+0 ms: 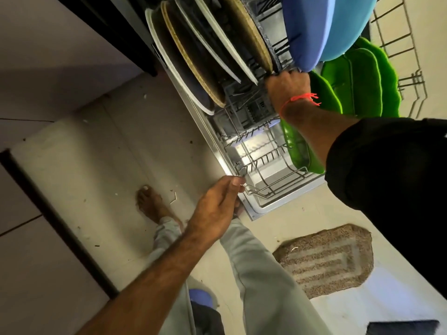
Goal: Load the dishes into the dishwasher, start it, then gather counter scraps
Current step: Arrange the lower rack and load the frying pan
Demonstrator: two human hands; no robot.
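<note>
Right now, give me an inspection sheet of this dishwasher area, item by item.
Surface: open dishwasher door, lower rack pulled out.
Job's things: plates, blue dishes, green dishes upright in rack.
Clutter: scraps on floor.
Grippers: left hand grips rack's front corner; right hand grips rack by the plates.
Cables: nothing seen.
Surroundings: woven mat, bare foot.

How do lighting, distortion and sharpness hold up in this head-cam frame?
Head view: dim and warm overall, with one bright glare patch inside the dishwasher rack; wide-angle bending curves the plates and the wire basket at top right; the left hand and right hand are fairly sharp, the near sleeve is a dark mass.
</note>
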